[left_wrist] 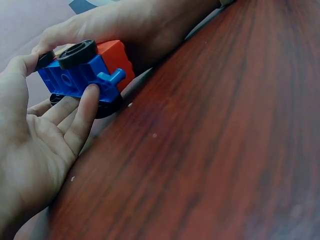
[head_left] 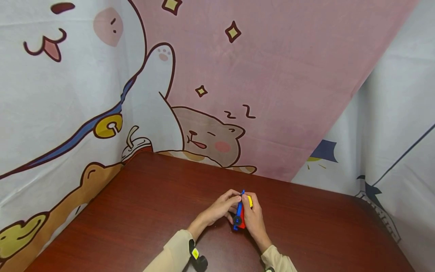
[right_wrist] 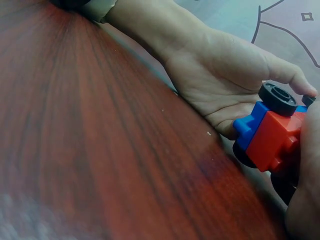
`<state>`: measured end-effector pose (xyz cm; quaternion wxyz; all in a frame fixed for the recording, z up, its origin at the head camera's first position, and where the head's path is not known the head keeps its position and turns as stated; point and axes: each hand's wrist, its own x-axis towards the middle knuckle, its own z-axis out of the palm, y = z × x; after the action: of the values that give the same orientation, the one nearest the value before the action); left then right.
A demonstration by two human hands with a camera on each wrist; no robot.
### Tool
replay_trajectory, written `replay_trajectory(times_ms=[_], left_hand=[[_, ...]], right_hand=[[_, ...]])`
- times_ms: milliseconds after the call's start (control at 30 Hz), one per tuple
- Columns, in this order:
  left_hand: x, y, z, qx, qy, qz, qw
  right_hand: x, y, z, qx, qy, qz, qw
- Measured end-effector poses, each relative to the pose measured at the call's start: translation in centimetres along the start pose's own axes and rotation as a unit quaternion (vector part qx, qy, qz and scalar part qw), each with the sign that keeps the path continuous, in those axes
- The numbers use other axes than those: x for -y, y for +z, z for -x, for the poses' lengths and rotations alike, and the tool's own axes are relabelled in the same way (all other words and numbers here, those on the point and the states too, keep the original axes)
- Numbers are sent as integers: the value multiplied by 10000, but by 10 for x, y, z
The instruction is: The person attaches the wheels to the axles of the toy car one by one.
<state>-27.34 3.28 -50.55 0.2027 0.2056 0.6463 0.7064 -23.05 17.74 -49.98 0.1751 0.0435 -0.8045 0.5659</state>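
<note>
Both hands hold a small toy car built of blocks, tilted on its side over the table. Its blue base (left_wrist: 65,77) has black wheels (left_wrist: 78,54) and a small blue hitch at one end. A red block (right_wrist: 270,140) sits against the base, and a yellow block (head_left: 250,201) shows beside the right fingers. My left hand (head_left: 221,208) pinches the car from the wheel side, thumb near a far wheel and fingertips on the blue underside. The right hand (head_left: 254,219) grips the block side from the right; in the right wrist view it partly hides the red block.
The dark red-brown wooden table (head_left: 142,211) spreads around the hands. Cloth with cartoon animals (head_left: 217,139) hangs behind and to both sides of it. A black wrist camera (head_left: 199,260) is strapped on the left sleeve. Tiny pale specks lie on the tabletop.
</note>
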Motion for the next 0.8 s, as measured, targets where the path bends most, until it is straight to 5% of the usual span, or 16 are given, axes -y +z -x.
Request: replay_trajectory(times_ms=[367, 800], left_hand=[[0, 5, 1, -222, 11, -36, 9997], [1, 4, 1, -193, -28, 116, 9997]], right_hand=[[-17, 4, -4, -215, 78, -135, 9996], [18, -4, 2, -245, 313, -266, 9989]])
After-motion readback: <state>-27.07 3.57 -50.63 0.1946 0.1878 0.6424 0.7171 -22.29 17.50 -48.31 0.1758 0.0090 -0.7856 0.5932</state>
